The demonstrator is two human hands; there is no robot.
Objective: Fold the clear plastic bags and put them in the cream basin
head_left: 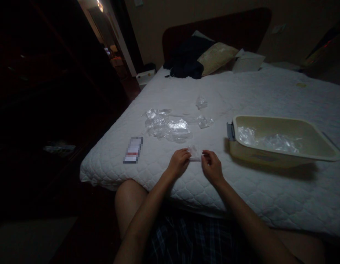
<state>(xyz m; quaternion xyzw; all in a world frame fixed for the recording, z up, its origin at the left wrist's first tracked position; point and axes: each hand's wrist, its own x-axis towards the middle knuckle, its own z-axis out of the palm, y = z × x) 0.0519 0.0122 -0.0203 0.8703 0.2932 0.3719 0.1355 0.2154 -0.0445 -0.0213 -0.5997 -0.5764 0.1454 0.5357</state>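
Note:
Just above the near edge of the bed, a small crumpled clear plastic bag (195, 154) stretches between my two hands. My left hand (179, 161) pinches its left side, with the fingers pressed together. At its right edge, the curled fingers and thumb of my right hand (213, 168) close on the plastic; the exact contact is hard to make out. Beyond my hands lies a spread of clear plastic bags (170, 126) on the white quilted bedcover (153, 161). Two smaller pieces sit apart, a crumpled bag (201, 102) and a flatter bag (205, 121).
To the right stands a cream plastic bin (269, 156) with a grey handle clip and clear plastic bags (271, 141) inside. A pixelated phone-like rectangle (133, 150) lies to the left. Pillows (218, 58) and dark cloth (186, 58) rest by the headboard (219, 31).

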